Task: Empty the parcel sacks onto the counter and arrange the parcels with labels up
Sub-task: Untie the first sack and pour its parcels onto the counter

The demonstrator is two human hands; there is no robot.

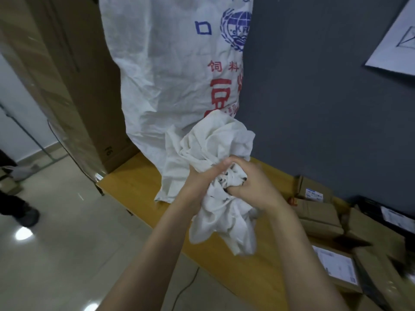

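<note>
Both hands are closed on the crumpled white sack (215,149): the right hand (253,187) digs curled fingers into its bunched fabric, and the left hand (202,182) clamps it from the other side. The sack is held just above the wooden counter (134,182), in front of a tall printed sack (175,75). Cardboard parcels (318,216) lie to the right, some with labels up.

I hold the crumpled white fabric sack (215,142) between my left hand (199,182) and right hand (251,187), over the front edge of the long yellow wooden counter (134,182). Behind it, the tall white woven sack with printed lettering (170,75) stands upright on the counter against the dark grey wall (314,97). Left of that sack stands a tall brown cardboard box (74,86). To my right, flat brown cardboard parcels (318,216) lie on the counter, touching one another. The pale tiled floor (56,243) lies left of the counter.
</note>
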